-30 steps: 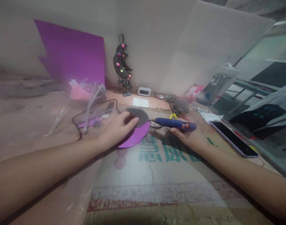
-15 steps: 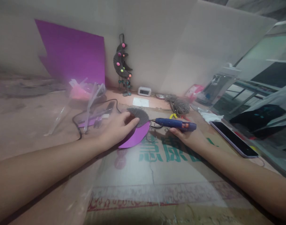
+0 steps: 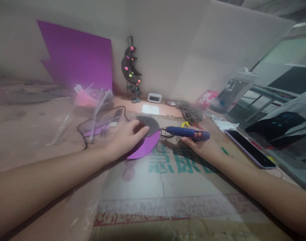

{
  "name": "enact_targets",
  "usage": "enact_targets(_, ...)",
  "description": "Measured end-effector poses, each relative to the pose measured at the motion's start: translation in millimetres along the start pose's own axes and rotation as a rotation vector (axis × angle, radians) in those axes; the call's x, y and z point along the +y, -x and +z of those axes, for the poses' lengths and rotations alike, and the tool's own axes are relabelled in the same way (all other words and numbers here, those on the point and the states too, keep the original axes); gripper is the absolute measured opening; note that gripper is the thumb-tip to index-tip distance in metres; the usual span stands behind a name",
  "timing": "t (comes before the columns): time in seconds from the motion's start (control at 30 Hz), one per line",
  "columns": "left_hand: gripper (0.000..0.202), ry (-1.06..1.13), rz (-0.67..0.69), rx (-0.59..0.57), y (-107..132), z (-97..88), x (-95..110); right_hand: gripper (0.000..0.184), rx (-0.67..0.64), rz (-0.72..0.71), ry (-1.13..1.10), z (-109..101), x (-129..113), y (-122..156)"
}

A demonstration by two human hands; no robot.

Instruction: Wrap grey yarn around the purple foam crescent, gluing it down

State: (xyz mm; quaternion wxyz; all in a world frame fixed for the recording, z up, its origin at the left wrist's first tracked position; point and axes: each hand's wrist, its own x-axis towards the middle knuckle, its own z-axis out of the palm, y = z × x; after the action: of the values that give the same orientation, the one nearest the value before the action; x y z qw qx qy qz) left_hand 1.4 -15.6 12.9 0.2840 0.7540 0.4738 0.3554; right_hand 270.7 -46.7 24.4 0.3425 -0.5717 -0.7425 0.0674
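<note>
My left hand [image 3: 126, 138] lies on a purple paper crescent [image 3: 145, 146] partly wrapped in grey yarn [image 3: 149, 123], with thumb and fingers pressed on the wrapped part. My right hand [image 3: 202, 146] is closed around a blue glue gun [image 3: 187, 132] that lies level, its nozzle pointing left at the edge of the yarn. Both hands rest on a flattened cardboard sheet [image 3: 168, 187] with green print.
A big purple sheet [image 3: 77, 57] leans on the wall. A finished yarn moon ornament [image 3: 131, 68] stands at the back beside a small white clock [image 3: 154, 97]. A yarn skein [image 3: 192, 113], clear bags with glue sticks [image 3: 95, 100] and a phone [image 3: 249, 148] lie around.
</note>
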Motion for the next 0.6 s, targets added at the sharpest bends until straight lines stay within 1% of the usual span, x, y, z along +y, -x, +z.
enact_targets(0.13,0.036,0.018,0.000,-0.001,0.2,0.9,-0.7,0.023,-0.009,0.015,-0.008,-0.5,-2.1,-0.1)
enact_targets(0.3,0.036,0.016,0.001,-0.002,0.0,0.8,-1.1,0.023,-0.012,0.001,-0.001,0.1,0.3,0.3)
enact_targets(0.4,0.036,0.011,0.012,-0.002,-0.1,0.2,-1.1,0.025,-0.007,-0.011,0.000,1.1,2.7,0.5)
enact_targets(0.6,0.036,0.006,-0.010,-0.023,0.5,-0.8,0.8,0.029,0.027,-0.033,-0.018,2.4,1.7,0.3)
